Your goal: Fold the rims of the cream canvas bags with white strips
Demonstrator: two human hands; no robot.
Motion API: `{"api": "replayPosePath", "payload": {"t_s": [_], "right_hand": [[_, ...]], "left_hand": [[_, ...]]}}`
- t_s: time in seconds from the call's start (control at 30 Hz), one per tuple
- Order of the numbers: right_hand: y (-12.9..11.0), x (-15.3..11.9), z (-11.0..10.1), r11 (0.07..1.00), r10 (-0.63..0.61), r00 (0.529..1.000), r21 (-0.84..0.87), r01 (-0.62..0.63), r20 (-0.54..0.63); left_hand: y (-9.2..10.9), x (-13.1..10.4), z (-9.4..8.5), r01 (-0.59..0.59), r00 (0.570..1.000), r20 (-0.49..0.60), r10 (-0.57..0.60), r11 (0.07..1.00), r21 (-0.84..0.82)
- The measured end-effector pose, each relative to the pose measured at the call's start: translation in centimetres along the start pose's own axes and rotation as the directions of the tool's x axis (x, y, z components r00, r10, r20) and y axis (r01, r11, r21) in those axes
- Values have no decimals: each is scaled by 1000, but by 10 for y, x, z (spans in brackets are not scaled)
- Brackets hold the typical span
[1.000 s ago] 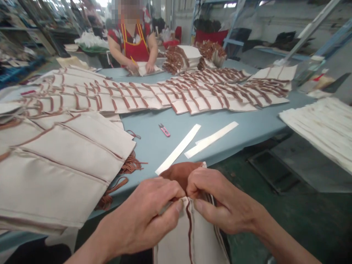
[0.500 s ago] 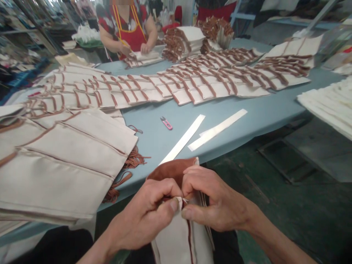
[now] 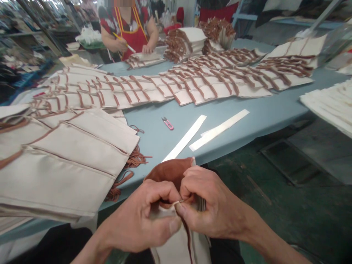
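Observation:
A cream fabric piece (image 3: 169,244) with a brown lining and a brown seam line lies over my lap, its upper edge bent open. My left hand (image 3: 148,212) is closed on the cream edge left of the seam, thumb in front and fingers behind. Right against it, my right hand (image 3: 211,203) pinches the same edge at the top of the seam. The brown lining (image 3: 165,170) curves up behind both hands. What lies between the fingertips is mostly hidden.
Pink thread snips (image 3: 167,123) and pale strips (image 3: 220,130) lie on the blue table (image 3: 154,135). Stacked cream panels (image 3: 71,176) sit left, beside brown cords (image 3: 134,159). Overlapping rows of brown-edged pieces (image 3: 203,93) cross the table. Opposite, a person in a red apron (image 3: 134,33) holds a pencil-like tool.
My left thumb has shifted lower, and the cream edge beside it now bows open. My right fingertips have closed in on the seam top. The co-worker's tool has lifted upright.

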State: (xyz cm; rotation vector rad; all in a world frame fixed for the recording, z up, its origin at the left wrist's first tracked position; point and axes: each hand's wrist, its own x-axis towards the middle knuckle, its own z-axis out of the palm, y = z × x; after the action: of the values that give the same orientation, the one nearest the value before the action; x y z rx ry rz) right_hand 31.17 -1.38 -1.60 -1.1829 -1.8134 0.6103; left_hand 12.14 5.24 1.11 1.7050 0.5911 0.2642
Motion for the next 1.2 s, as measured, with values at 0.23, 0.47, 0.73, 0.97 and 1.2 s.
{"api": "replayPosePath", "payload": {"t_s": [0.23,0.47,0.73,0.97,1.2], "right_hand": [[3,-2,-18,985,105,971,110,-130,214],[3,1,-14,985,-94,991,-139,106,91],[4,9,-6,986,-29,999,-163,32,23],[3,12,-1,944,-28,995,-325,59,100],[-4,13,-6,967,192,960,-208,-150,202]], "left_hand": [[-15,4,-8,55,988,153,-21,975,-216],[-6,3,-10,85,995,50,-83,996,-31],[-4,5,-5,-72,987,-98,127,898,435],[-2,2,-8,-37,981,-134,138,819,573],[-4,0,-8,-139,966,-94,240,794,592]]}}
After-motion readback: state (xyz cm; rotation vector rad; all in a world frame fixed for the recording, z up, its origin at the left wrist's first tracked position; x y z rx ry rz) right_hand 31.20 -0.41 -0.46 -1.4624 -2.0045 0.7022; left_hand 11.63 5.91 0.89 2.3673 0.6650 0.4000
